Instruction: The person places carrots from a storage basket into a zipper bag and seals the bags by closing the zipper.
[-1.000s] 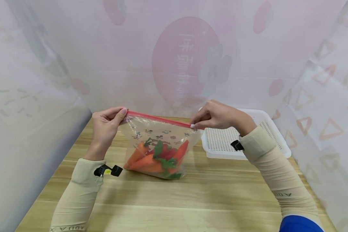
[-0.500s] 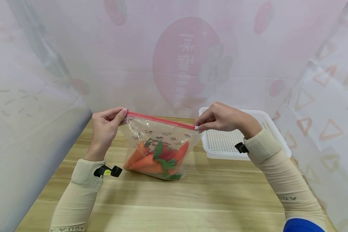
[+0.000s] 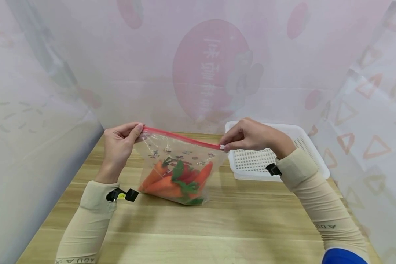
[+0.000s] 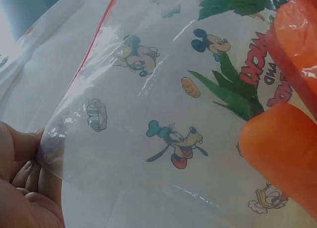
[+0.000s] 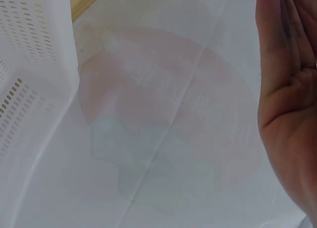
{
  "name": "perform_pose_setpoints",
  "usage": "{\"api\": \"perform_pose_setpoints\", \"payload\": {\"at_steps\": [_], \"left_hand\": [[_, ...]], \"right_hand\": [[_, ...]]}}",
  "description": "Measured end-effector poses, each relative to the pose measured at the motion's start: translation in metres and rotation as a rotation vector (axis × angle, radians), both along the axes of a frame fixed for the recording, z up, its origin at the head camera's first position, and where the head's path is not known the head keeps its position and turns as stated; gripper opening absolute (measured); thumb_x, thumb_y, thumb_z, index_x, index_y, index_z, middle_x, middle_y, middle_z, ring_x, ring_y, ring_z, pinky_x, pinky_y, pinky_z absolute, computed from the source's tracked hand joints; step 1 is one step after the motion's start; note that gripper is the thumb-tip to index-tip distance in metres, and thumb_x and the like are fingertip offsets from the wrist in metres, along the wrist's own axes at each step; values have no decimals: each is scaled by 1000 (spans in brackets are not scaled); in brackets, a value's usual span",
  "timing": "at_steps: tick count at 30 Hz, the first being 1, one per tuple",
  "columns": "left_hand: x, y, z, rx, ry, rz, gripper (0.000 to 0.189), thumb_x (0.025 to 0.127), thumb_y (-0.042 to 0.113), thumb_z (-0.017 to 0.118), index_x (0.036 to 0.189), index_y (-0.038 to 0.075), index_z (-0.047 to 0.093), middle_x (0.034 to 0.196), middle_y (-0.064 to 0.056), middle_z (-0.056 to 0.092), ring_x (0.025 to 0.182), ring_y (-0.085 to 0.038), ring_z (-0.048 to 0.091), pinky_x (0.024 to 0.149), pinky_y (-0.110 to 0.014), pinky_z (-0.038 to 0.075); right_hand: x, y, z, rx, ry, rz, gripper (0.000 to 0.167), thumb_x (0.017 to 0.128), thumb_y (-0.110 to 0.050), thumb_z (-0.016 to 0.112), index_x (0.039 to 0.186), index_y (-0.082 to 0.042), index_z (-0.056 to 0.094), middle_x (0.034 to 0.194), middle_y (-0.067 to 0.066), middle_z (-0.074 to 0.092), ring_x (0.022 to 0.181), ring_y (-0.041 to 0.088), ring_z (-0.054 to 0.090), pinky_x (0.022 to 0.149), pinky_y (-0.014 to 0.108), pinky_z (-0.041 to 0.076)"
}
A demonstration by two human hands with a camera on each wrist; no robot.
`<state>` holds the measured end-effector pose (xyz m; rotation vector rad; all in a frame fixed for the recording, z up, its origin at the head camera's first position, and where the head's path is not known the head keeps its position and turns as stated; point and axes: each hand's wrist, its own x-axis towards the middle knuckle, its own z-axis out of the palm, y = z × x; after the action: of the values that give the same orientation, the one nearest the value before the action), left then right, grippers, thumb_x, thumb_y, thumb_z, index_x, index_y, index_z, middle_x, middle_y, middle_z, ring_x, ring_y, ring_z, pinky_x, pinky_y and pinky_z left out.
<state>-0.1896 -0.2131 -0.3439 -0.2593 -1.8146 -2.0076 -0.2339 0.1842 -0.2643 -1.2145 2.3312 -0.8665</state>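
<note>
A clear zip bag (image 3: 181, 150) printed with cartoon figures hangs between my hands, its bottom down at the wooden table. Several carrots (image 3: 166, 187) with green leaves lie inside, along with something red partly hidden behind the leaves. Its red zip strip (image 3: 181, 137) slopes down to the right. My left hand (image 3: 120, 141) pinches the top left corner between thumb and fingers; the left wrist view shows the same corner held. At the strip's right end my right hand (image 3: 254, 135) pinches the white slider (image 3: 222, 147). The right wrist view shows only part of that hand.
Behind my right hand, a white perforated plastic basket (image 3: 250, 161) stands on the wooden table (image 3: 198, 231). Pale printed sheets (image 3: 145, 73) rise at the back and on both sides.
My right hand has shifted slightly right and down along the zip strip with the slider. My left hand keeps its hold on the corner, almost still.
</note>
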Motion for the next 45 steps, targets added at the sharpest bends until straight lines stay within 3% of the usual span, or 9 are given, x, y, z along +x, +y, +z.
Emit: {"api": "perform_pose_setpoints", "payload": {"at_steps": [11,19,26,33,39,45], "left_hand": [[-3,2,-2,5,5,3,34,96,8,76,113,-21,71,89,1,82,77,-6,79,74,-22,63],[-7,1,0,26,7,-4,36,96,6,76,114,-23,69,88,0,82,75,-7,79,73,-22,63],[-6,-3,-1,2,4,30,34,95,8,77,113,-21,71,88,3,82,76,-6,79,72,-21,63],[-4,-3,1,-39,3,40,34,96,10,77,113,-19,72,89,3,82,79,-6,79,74,-21,63],[-3,0,0,-17,16,-1,35,97,11,75,116,-19,71,91,0,82,78,-8,80,76,-24,64],[3,3,1,-27,26,-36,33,99,9,73,117,-18,71,93,1,83,80,-9,80,78,-24,63]], "right_hand": [[-3,-7,1,52,-18,11,18,99,-18,75,115,-14,83,104,2,83,99,24,80,87,27,64],[-1,-5,1,60,-11,4,16,99,-18,75,113,-16,83,101,-1,83,96,20,80,85,28,64],[-4,-4,0,65,-5,6,16,100,-16,74,113,-15,83,102,0,83,92,9,79,85,28,64],[-6,3,-6,51,-43,-24,19,100,-11,72,117,-11,81,102,2,83,94,12,80,87,32,65],[-9,10,-13,19,-23,-68,19,97,-14,77,116,-13,82,100,2,83,91,12,79,87,31,65],[-1,17,-19,-30,-39,-134,21,97,-12,77,118,-10,81,100,4,83,91,14,79,87,33,65]]}}
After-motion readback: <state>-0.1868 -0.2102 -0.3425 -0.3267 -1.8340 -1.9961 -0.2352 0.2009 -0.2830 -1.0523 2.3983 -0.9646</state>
